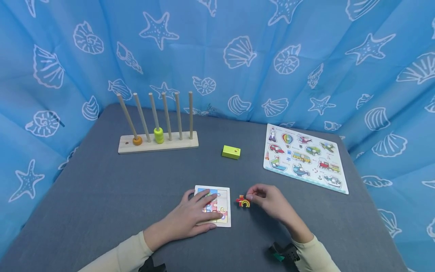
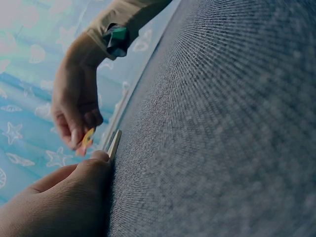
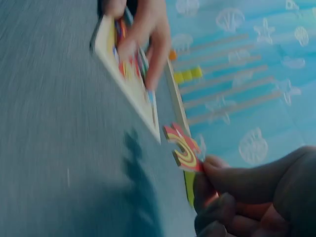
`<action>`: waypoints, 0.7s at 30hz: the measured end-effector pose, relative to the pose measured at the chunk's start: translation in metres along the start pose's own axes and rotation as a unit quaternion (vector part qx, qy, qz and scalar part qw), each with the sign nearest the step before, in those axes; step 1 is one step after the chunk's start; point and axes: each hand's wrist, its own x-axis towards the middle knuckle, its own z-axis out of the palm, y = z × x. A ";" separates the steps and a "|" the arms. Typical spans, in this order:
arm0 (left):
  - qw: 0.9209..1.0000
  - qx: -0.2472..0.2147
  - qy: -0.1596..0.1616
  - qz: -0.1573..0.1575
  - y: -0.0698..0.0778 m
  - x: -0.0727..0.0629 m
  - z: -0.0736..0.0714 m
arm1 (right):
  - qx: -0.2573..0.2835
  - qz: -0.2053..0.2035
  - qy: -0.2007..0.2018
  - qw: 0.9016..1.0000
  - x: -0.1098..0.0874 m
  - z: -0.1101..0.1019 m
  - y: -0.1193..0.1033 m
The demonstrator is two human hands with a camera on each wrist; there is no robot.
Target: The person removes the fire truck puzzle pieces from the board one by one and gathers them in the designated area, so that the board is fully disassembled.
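- The person's left hand (image 1: 194, 214) lies with its fingers spread over the pale wooden jigsaw tray (image 1: 229, 204) at the near middle, I'd guess to keep it from sliding.
- Their right hand (image 1: 272, 202) pinches one red-and-yellow jigsaw piece (image 1: 243, 203) just right of the tray, apart from it. Thumb and finger take only its edge, probably so the picture side shows and the knobs stay free.
- More pieces sit in the tray, but the fingers cover too many for me to count.
- At far left on the grey cloth-covered surface (image 1: 170, 173) is one pale wooden rack (image 1: 158, 148) with six upright round pegs (image 1: 191, 117); it carries one orange bead (image 1: 137, 141) and what look like three yellow-green beads (image 1: 158, 136), stacked on a single peg.
- One yellow-green block (image 1: 231, 152) lies beyond the tray.
- One white vehicle-picture board (image 1: 314, 164) lies far right, presumably set aside to leave working room.
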 end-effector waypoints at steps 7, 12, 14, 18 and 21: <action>1.000 0.002 0.016 0.013 -0.001 0.000 0.001 | -0.001 -0.009 -0.021 1.000 -0.015 -0.031 0.034; 1.000 -0.004 0.023 0.014 -0.001 0.000 0.002 | 0.000 -0.009 -0.030 1.000 -0.022 -0.041 0.054; 1.000 -0.009 0.023 0.011 -0.001 0.000 0.002 | -0.003 -0.009 -0.028 1.000 -0.023 -0.042 0.059; 1.000 -0.010 0.023 0.008 -0.002 0.000 0.002 | -0.012 -0.012 -0.019 1.000 -0.022 -0.040 0.063; 1.000 -0.004 0.028 0.010 -0.003 0.000 0.004 | -0.027 -0.012 -0.010 1.000 -0.021 -0.039 0.064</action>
